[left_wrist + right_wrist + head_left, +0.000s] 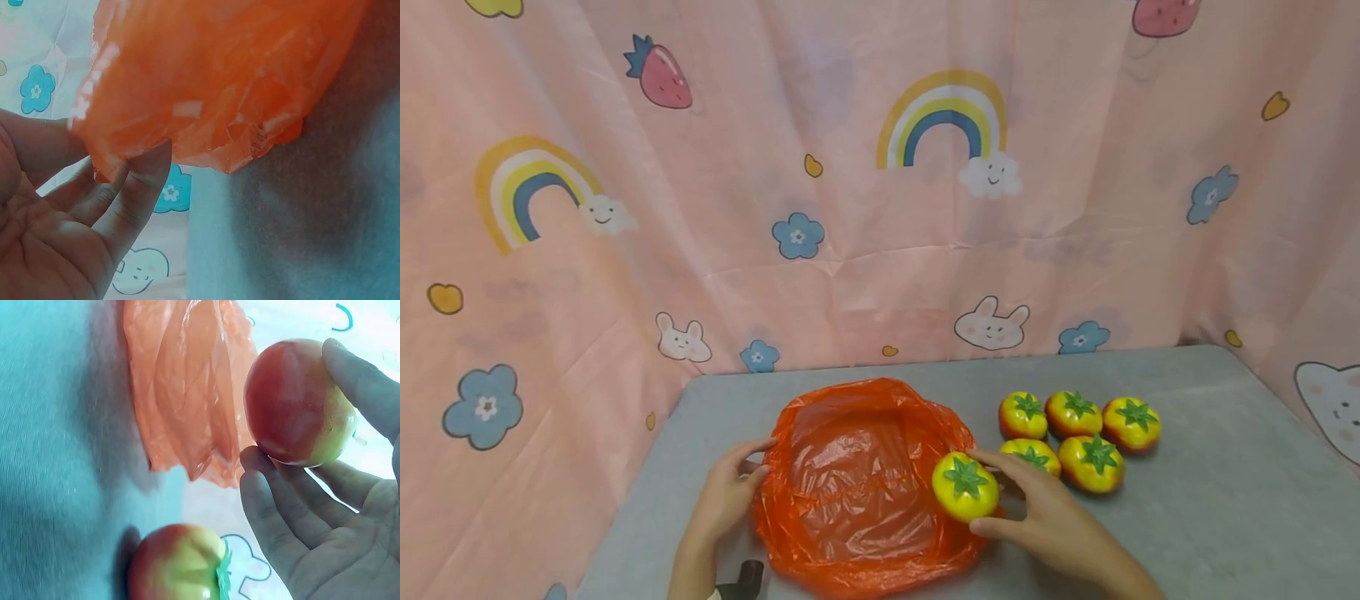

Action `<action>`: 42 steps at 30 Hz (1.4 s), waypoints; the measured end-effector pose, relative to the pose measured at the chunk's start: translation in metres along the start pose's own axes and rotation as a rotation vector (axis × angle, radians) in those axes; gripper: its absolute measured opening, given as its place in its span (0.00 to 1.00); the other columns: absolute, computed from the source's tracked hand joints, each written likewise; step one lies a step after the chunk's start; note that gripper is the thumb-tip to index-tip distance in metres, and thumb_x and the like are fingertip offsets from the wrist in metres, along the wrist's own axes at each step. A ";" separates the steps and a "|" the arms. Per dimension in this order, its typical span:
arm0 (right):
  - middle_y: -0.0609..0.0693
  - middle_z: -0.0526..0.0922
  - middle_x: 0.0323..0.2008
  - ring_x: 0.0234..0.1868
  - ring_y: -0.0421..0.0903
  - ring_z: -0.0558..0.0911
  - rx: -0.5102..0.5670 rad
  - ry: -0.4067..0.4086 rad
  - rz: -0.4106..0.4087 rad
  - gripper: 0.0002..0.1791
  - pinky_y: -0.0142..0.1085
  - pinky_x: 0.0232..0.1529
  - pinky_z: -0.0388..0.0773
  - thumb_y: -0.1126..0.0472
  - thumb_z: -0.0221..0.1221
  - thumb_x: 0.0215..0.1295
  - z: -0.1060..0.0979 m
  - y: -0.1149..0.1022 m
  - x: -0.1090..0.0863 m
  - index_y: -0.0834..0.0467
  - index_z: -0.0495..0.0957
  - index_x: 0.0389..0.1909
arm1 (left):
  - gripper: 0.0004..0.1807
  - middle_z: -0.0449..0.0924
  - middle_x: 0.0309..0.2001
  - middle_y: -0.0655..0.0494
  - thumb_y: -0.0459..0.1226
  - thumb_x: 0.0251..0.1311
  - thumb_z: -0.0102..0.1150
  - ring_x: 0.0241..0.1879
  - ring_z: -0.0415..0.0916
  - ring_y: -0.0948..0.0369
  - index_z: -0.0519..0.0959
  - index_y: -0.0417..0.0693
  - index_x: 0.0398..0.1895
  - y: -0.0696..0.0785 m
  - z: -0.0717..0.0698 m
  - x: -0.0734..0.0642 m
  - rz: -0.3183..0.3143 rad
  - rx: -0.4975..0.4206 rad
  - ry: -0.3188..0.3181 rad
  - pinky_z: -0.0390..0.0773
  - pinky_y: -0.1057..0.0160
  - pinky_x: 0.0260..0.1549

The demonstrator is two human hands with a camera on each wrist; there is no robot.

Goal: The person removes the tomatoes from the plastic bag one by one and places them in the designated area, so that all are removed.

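An orange plastic bag [865,483] stands on the table with its wide mouth facing up. My left hand [726,492] pinches the bag's left rim between thumb and fingers, as the left wrist view shows close up. A yellow tomato with a red underside and green star-shaped leaves [964,487] is held by my right hand [1037,508], thumb on one side and fingers on the other. This tomato is over the bag's right rim. From the right wrist view, its red base [287,403] is visible, off the table.
Several similar tomatoes [1093,463] sit grouped on the grey table [1225,500] right of the bag. A dark object [748,579] shows by the left wrist. Behind the table hangs a pink patterned curtain [865,308].
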State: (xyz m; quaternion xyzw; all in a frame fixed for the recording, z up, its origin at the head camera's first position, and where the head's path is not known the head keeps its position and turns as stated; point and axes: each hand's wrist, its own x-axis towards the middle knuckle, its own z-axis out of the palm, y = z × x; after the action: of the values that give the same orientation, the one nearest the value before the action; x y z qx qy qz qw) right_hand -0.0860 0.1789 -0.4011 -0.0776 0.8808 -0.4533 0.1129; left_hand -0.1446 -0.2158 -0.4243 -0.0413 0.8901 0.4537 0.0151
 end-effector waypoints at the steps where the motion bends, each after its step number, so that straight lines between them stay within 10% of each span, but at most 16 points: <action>1: 0.50 0.75 0.65 0.59 0.50 0.79 -0.003 0.002 0.005 0.43 0.49 0.58 0.80 0.37 0.71 0.50 -0.001 0.000 -0.001 0.46 0.70 0.67 | 0.22 0.79 0.55 0.44 0.25 0.66 0.54 0.40 0.82 0.57 0.78 0.46 0.61 0.000 0.000 0.000 -0.001 -0.001 0.001 0.86 0.60 0.36; 17: 0.46 0.76 0.63 0.48 0.42 0.77 -0.098 0.042 0.012 0.43 0.40 0.50 0.83 0.36 0.71 0.49 -0.021 0.014 -0.012 0.44 0.70 0.67 | 0.22 0.79 0.54 0.45 0.26 0.67 0.54 0.40 0.82 0.58 0.78 0.48 0.62 0.000 -0.001 0.001 -0.031 0.013 -0.006 0.86 0.58 0.39; 42: 0.66 0.67 0.68 0.55 0.59 0.79 -0.217 0.155 0.042 0.47 0.57 0.53 0.80 0.39 0.68 0.57 -0.079 0.052 -0.019 0.54 0.61 0.73 | 0.22 0.79 0.53 0.46 0.27 0.67 0.55 0.39 0.81 0.58 0.78 0.49 0.62 -0.003 0.001 0.001 -0.018 -0.008 -0.018 0.86 0.58 0.40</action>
State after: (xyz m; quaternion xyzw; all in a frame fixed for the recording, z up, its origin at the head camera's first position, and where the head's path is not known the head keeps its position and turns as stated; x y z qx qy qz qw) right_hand -0.0903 0.2751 -0.3966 -0.0357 0.9321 -0.3575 0.0451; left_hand -0.1456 -0.2170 -0.4272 -0.0450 0.8876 0.4575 0.0271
